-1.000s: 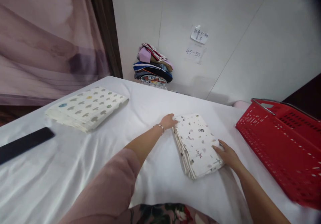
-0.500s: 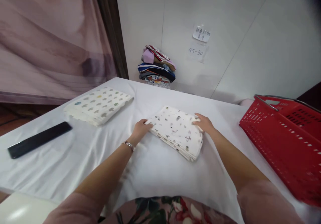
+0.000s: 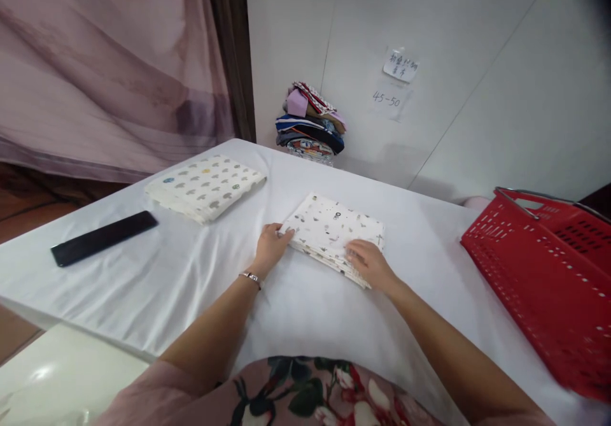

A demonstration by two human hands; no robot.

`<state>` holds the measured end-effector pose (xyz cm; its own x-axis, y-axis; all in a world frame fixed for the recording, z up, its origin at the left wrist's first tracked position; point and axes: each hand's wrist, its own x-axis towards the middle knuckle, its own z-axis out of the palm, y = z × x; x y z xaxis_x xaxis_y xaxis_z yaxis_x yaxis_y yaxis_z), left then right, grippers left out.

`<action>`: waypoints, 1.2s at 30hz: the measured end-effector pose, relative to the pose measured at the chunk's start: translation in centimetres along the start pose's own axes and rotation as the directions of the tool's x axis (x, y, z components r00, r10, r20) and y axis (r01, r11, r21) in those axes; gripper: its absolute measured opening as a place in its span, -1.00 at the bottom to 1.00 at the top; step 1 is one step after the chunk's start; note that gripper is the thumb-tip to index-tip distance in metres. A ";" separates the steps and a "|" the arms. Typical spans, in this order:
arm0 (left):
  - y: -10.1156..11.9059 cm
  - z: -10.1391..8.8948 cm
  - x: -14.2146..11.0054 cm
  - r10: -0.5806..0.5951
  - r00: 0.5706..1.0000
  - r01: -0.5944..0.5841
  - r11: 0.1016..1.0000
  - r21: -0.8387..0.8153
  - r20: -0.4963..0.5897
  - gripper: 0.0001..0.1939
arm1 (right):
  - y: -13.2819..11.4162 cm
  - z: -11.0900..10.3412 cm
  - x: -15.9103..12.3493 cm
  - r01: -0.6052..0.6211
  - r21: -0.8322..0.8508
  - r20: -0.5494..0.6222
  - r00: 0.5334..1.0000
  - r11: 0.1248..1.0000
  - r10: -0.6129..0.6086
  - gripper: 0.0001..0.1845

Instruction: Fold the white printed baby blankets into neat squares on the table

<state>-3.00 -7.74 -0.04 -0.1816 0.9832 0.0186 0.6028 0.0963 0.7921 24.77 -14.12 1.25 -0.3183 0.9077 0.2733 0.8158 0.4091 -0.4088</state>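
A folded white cloth [image 3: 329, 225] with small scattered prints lies in layers on the table. My left hand [image 3: 272, 248], with a bracelet at the wrist, grips its left corner, thumb on top. At the front right edge, my right hand [image 3: 372, 265] has its fingers over the upper layer and its thumb by the edge; the fingertips are slightly blurred. Off to the left lies a second folded cloth [image 3: 207, 187], cream with grey shapes, touched by neither hand.
A black flat oblong object [image 3: 104, 237] lies at the left on the white-covered table [image 3: 420, 324]. On the right stands a red plastic basket [image 3: 539, 273] with metal handles. A pile of folded fabrics [image 3: 312, 123] sits beyond the far edge, against the wall.
My right hand has moved from the cloth's far right corner to its front right edge. My left hand keeps to the left corner. The view has shifted slightly.
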 end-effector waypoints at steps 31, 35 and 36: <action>-0.2 -0.6 2.1 -0.052 0.991 0.044 0.997 0.070 0.123 -0.84 | -2.0 3.6 -4.0 0.086 -0.453 0.024 0.996 0.887 -0.084 -0.42; -0.2 -0.7 2.0 -0.041 0.993 0.027 0.993 0.114 0.114 -0.82 | -1.9 3.6 -4.2 0.084 -0.445 0.013 0.996 0.892 -0.088 -0.43; -0.2 -0.7 1.9 -0.042 0.992 0.027 0.992 0.124 0.117 -0.82 | -1.9 3.6 -4.4 0.088 -0.443 0.012 0.996 0.892 -0.092 -0.44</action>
<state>-4.02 -5.96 0.27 -0.1148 0.9897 -0.0860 0.6895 0.1417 0.7102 22.89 -18.51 -2.28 -0.3978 0.8674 0.2990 0.9138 0.4036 0.0452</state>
